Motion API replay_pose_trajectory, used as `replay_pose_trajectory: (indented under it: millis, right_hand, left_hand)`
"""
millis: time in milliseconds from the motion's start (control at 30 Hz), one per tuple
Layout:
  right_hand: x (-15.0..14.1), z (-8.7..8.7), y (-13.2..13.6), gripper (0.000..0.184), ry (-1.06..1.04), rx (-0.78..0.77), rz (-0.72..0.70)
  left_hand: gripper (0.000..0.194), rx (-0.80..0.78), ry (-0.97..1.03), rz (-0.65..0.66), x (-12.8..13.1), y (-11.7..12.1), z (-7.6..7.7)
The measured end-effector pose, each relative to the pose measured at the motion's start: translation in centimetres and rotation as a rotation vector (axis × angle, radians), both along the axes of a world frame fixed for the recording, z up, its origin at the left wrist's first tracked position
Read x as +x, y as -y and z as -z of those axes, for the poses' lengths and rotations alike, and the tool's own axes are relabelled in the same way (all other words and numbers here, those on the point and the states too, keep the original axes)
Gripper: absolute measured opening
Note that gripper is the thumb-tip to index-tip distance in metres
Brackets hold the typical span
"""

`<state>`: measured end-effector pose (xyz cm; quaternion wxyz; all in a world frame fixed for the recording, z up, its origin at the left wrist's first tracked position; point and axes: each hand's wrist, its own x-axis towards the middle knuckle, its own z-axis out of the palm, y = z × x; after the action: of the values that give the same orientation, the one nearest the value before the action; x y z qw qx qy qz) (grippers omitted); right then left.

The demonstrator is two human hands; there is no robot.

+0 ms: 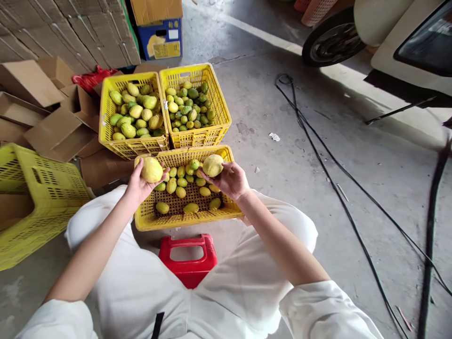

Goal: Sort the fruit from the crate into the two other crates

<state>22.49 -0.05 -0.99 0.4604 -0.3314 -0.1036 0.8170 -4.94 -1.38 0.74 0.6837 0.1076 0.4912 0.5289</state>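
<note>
My left hand (139, 186) is closed around a large yellow lemon (151, 169) over the left rim of the near yellow crate (183, 220). My right hand (229, 180) grips another yellow lemon (213, 165) above the crate's right side. Inside the near crate lie several yellow and green lemons (181, 186). Behind it stand two more yellow crates: the left crate (130, 146) holds larger yellow-green lemons, the right crate (201, 136) holds smaller, greener ones.
A red stool (189, 268) sits between my knees. An empty yellow crate (31, 202) lies tilted at left among cardboard boxes (52, 127). Black cables (339, 188) run across the concrete floor at right. A vehicle wheel (332, 42) is at far right.
</note>
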Motion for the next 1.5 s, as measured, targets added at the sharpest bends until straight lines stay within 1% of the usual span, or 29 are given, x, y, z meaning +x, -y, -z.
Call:
replay_pose_trajectory:
  millis: [100, 167, 233, 333, 400, 500, 567, 633, 700, 767, 867, 933, 1000, 1067, 1133, 1200, 1300, 1400, 1500]
  right_hand:
    - [-0.1, -0.2, 0.0, 0.040, -0.029, 0.037, -0.033]
    - [-0.3, -0.2, 0.0, 0.036, -0.001, 0.057, -0.039]
    - [-0.6, -0.1, 0.2, 0.030, 0.017, 0.056, -0.050]
    - [-1.0, 0.4, 0.4, 0.028, 0.017, 0.043, -0.066]
    - [-1.3, 0.7, 0.5, 0.027, 0.030, 0.033, -0.078]
    - [-1.4, 0.6, 0.3, 0.026, 0.039, 0.000, -0.075]
    - [-1.1, 0.2, 0.0, 0.026, 0.012, -0.017, -0.049]
    - [-0.6, -0.5, -0.4, 0.028, -0.023, 0.000, -0.021]
    - [-0.1, -1.1, -0.7, 0.032, -0.039, 0.045, 0.018]
    - [0.1, -1.4, -0.8, 0.036, -0.025, 0.080, 0.061]
    - [0.0, -1.2, -0.6, 0.030, 0.009, 0.086, 0.074]
    - [-0.3, -0.8, -0.3, 0.026, 0.011, 0.058, 0.055]
    - [-0.7, -0.4, -0.2, 0.024, 0.005, 0.003, 0.043]
    - [-0.8, -0.3, -0.2, 0.018, -0.003, -0.060, 0.036]
    - [-0.6, -0.6, -0.4, 0.017, -0.025, -0.081, 0.032]
    - [-0.2, -1.2, -0.6, 0.023, -0.052, -0.034, 0.029]
    - [0.3, -1.9, -0.8, 0.030, -0.043, 0.080, 0.035]
    - [0.2, -1.7, -0.6, 0.027, 0.014, 0.108, 0.044]
    - [-0.3, -0.9, -0.2, 0.027, 0.045, 0.068, 0.018]
  left_hand:
    - [0.034, 0.035, 0.063, 0.003, 0.4, 0.0, -0.6]
    - [0.033, 0.042, 0.075, 0.015, 0.7, 0.0, -0.8]
    - [0.034, 0.038, 0.058, 0.061, 1.0, 0.1, -0.8]
    - [0.043, 0.059, 0.029, 0.172, 1.5, 0.0, -0.5]
    - [0.043, 0.062, 0.015, 0.196, 1.7, -0.1, -0.4]
    - [0.032, 0.017, 0.000, 0.101, 2.0, -0.5, -0.7]
    - [0.031, 0.006, 0.025, 0.026, 2.1, -0.8, -1.3]
    - [0.033, 0.035, 0.069, -0.002, 2.1, -1.0, -1.9]
    - [0.032, 0.073, 0.092, 0.002, 2.0, -1.2, -2.3]
    - [0.032, 0.080, 0.077, 0.001, 1.8, -1.3, -2.3]
    - [0.041, 0.046, 0.044, 0.002, 1.7, -1.3, -1.8]
    - [0.043, 0.030, 0.031, 0.025, 1.7, -1.2, -1.4]
    - [0.036, 0.021, 0.012, 0.038, 1.9, -1.1, -1.2]
    - [0.034, 0.005, 0.003, 0.033, 2.1, -1.0, -1.4]
    - [0.036, 0.001, 0.033, 0.016, 2.1, -1.0, -1.8]
    - [0.035, 0.032, 0.074, -0.010, 1.9, -1.0, -2.1]
    - [0.030, 0.093, 0.098, -0.032, 1.6, -1.1, -2.3]
    - [0.032, 0.070, 0.091, 0.013, 1.5, -1.0, -2.0]
    - [0.037, 0.030, 0.071, 0.092, 1.7, -0.8, -1.5]
